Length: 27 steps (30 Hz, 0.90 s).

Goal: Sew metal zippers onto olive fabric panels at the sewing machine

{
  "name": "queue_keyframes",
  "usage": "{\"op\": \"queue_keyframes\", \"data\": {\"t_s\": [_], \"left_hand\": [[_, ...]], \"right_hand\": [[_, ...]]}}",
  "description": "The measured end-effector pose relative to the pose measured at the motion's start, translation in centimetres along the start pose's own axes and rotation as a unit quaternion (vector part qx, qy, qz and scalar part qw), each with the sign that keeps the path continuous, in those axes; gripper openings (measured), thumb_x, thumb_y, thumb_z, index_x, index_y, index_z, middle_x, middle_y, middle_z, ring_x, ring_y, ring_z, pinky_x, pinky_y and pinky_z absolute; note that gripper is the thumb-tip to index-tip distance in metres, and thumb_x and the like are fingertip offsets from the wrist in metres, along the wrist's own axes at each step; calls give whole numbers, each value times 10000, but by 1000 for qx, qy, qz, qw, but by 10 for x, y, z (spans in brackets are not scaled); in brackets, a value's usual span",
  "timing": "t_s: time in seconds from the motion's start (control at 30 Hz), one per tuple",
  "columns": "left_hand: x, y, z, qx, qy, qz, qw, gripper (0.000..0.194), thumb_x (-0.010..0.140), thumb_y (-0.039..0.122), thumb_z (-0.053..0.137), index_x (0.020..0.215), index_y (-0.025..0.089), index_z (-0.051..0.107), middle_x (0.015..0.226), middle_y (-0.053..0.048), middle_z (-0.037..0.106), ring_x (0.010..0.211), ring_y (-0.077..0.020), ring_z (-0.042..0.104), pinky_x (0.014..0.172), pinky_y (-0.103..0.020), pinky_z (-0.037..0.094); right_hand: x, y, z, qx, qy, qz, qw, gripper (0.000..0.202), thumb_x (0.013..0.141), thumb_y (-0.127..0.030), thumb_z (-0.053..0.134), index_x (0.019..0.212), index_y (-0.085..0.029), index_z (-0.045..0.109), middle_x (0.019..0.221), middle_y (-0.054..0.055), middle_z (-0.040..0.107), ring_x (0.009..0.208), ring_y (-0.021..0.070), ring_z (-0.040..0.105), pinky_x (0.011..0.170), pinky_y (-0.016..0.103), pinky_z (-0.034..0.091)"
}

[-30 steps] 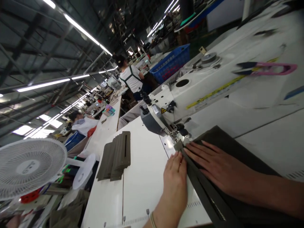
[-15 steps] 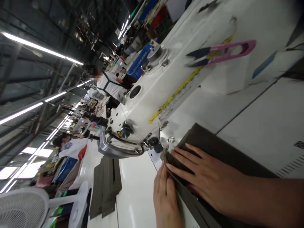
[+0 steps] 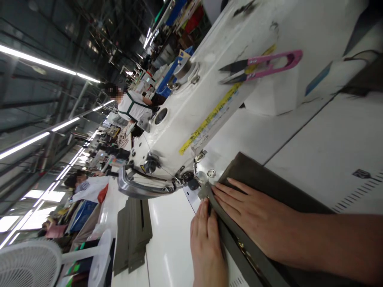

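Both hands flat on cloth (image 3: 263,181) at sewing machine (image 3: 221,103).
Left hand (image 3: 208,243), right hand (image 3: 254,215): fingers extended, ungripping; cloth beneath, beside machine foot.

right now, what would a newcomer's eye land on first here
Probably the pink-handled thread snips, lying on the white sewing machine above a yellow measuring strip. Next, the two bare hands, left and right, pressing dark olive fabric beside the needle area. At the lower left edge, a white fan stands out too.
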<state>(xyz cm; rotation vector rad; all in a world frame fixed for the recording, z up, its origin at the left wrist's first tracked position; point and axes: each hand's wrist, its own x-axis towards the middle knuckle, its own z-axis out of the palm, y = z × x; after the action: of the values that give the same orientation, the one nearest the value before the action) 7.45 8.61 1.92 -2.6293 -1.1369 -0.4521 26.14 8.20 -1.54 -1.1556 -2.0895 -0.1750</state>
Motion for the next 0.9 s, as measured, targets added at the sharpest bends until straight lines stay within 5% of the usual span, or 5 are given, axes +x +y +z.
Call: {"op": "queue_keyframes", "data": {"t_s": [0.2, 0.5, 0.9], "left_hand": [[1, 5, 0, -81, -5, -27, 996, 469, 872, -24, 387, 1311, 122, 462, 1305, -176, 600, 1228, -255, 567, 971, -446, 554], [0, 20, 4, -81, 56, -90, 991, 261, 901, 69, 522, 1114, 159, 643, 1219, -141, 636, 1108, -267, 619, 942, -467, 559], [1, 16, 11, -57, 42, -48, 996, 251, 923, 91, 494, 1134, 114, 627, 1187, -160, 655, 1138, -277, 614, 973, -446, 552]], "right_hand": [[-5, 9, -2, -25, -7, -74, 997, 540, 919, -359, 450, 1397, -108, 476, 1358, 144, 560, 1320, 271, 420, 1095, 487, 328], [-10, 22, -3, -69, -28, -153, 985, 589, 906, -200, 391, 1482, -95, 318, 1451, 142, 463, 1385, 235, 349, 1083, 461, 352], [-10, 27, -4, -53, -61, -160, 984, 651, 902, -175, 373, 1528, -120, 202, 1458, 156, 447, 1353, 241, 403, 1076, 467, 378]]}}
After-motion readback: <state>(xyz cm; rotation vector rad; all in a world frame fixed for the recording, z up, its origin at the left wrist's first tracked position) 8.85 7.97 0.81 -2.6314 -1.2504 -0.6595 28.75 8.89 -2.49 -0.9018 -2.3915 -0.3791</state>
